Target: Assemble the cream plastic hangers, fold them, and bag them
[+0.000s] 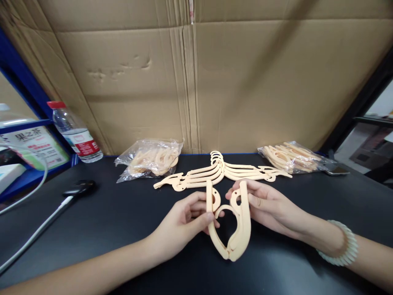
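Between my hands is a cream folding clothes hanger, its two arms folded upward in a V and its hook curled between them. My left hand pinches the left arm with thumb and fingers. The right arm is gripped by my right hand, near its upper end. Just beyond them, several unfolded hangers of the same kind lie overlapped on the black table, hooks pointing away from me.
At the back left lies a clear plastic bag of folded hangers; another bag is at the back right, beside a phone. A red-capped bottle, a black device and a white cable are on the left. Cardboard stands behind.
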Available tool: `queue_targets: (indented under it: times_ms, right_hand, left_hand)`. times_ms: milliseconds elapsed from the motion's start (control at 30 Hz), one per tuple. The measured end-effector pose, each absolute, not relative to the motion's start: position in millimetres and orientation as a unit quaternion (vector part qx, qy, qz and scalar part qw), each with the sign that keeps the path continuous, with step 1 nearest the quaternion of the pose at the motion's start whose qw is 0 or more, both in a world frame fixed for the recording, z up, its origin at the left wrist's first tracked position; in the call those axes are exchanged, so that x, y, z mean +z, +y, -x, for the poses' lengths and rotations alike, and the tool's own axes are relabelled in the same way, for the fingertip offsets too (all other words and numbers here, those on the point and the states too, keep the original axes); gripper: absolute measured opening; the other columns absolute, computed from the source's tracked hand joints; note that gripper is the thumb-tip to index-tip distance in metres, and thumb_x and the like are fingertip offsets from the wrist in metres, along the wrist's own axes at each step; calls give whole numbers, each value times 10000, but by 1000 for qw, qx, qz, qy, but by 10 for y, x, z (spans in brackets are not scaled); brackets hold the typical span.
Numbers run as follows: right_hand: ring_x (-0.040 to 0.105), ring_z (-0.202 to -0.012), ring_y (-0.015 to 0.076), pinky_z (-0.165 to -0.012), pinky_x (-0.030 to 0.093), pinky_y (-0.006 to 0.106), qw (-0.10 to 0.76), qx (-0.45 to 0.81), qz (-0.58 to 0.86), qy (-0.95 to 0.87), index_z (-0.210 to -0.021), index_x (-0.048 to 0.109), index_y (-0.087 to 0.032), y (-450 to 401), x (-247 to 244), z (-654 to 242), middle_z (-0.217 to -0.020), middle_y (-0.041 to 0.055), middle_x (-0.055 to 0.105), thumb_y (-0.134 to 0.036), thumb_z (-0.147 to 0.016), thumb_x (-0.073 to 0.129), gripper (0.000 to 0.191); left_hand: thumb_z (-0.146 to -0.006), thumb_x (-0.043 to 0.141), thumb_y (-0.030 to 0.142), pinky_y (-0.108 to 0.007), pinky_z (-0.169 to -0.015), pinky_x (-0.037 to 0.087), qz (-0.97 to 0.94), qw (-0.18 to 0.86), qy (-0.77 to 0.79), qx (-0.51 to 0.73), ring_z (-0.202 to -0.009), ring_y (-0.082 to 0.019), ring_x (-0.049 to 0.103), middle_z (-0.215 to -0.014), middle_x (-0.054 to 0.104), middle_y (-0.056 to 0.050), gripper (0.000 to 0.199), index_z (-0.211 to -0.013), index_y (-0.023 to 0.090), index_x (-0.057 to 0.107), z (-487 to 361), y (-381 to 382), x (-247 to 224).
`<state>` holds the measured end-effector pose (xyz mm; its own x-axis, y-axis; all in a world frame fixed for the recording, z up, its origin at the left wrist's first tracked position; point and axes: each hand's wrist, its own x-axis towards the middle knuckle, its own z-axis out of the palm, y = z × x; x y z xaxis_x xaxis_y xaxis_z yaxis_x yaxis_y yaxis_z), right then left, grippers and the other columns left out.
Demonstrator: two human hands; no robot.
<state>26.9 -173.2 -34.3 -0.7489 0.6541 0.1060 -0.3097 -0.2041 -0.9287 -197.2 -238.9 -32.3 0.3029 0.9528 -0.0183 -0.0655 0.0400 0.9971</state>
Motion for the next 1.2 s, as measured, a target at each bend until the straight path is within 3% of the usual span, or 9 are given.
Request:
queue_targets:
  times_ms: [367,533,633,767,867,1033,1200]
  right_hand:
    - [617,-1025,202,-898,493,358,348,765,154,-520,-1054,608,-224,-1649,-332,-324,-1074,65,633,-288,-861,662,210]
    - [672,-910,182,-892,510,380,363,735,187,-541,-1146,544,-240,-1663,-312,-316,-1113,72,652,-314,-864,659,313]
    - [686,-886,186,-896,512,415,352,693,223,-588,-1216,458,-240,-1705,-327,-282,-1002,69,696,-340,-884,637,390]
    - [656,-681,144,-694,542,316,365,624,253,-643,-1220,372,-249,-1739,-388,-235,-810,5,699,-370,-879,647,454]
    - [608,-615,117,-587,509,254,400,596,247,-651,-1086,402,-265,-1766,-417,-214,-794,-20,674,-358,-875,654,341]
    - [606,-779,134,-726,520,285,327,552,214,-736,-881,585,-202,-1824,-379,-223,-880,24,626,-329,-923,583,134]
    - [595,-990,179,-837,516,323,269,541,185,-775,-1143,675,-260,-1821,-350,-257,-1147,68,578,-311,-965,501,254]
  left_hand:
    - [-724,798,329,-279,-666,559,-467,570,468,488,-795,-194,660,-877,701,-72,353,-992,149,657,1961,-2376,-301]
    - [-724,796,336,-288,-686,566,-462,554,472,507,-849,-209,657,-891,685,-67,367,-1008,157,647,1962,-2383,-316]
    - [-726,792,348,-288,-693,559,-474,548,473,501,-905,-235,659,-907,695,-80,358,-995,157,654,1955,-2389,-314]
    - [-743,776,364,-290,-716,550,-495,537,475,492,-863,-216,662,-938,711,-92,347,-992,152,662,1942,-2392,-305]
    - [-758,765,355,-280,-705,550,-497,534,474,493,-861,-205,654,-947,705,-86,342,-1010,153,654,1943,-2394,-315]
    - [-788,740,325,-279,-725,556,-508,535,464,491,-847,-187,650,-950,702,-81,307,-1024,148,656,1957,-2393,-351]
    - [-785,741,319,-284,-685,573,-497,537,466,498,-868,-201,652,-1035,687,-85,290,-1019,170,654,1964,-2376,-373]
